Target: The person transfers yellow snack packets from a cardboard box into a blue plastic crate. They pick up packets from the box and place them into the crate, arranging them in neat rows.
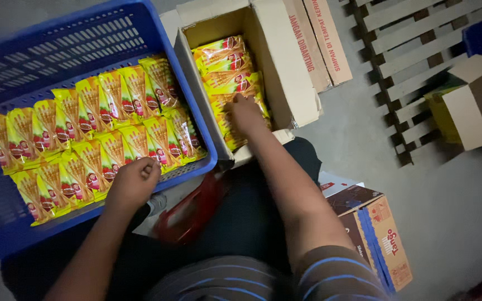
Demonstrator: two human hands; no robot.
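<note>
A blue plastic crate (57, 39) on the left holds rows of yellow-and-green snack packets (101, 122). My left hand (134, 181) rests on the packets at the crate's near edge, fingers curled over one of them. An open cardboard box (285, 72) stands to the right of the crate with more of the same packets (227, 64) stacked inside. My right hand (245, 114) reaches into that box and presses on the stacked packets; whether it grips one cannot be told.
A red object (191, 214) lies by my legs below the crate. A brown and orange carton (375, 234) sits at lower right. A wooden pallet (414, 50) and another open cardboard box (475, 100) lie at upper right on the grey floor.
</note>
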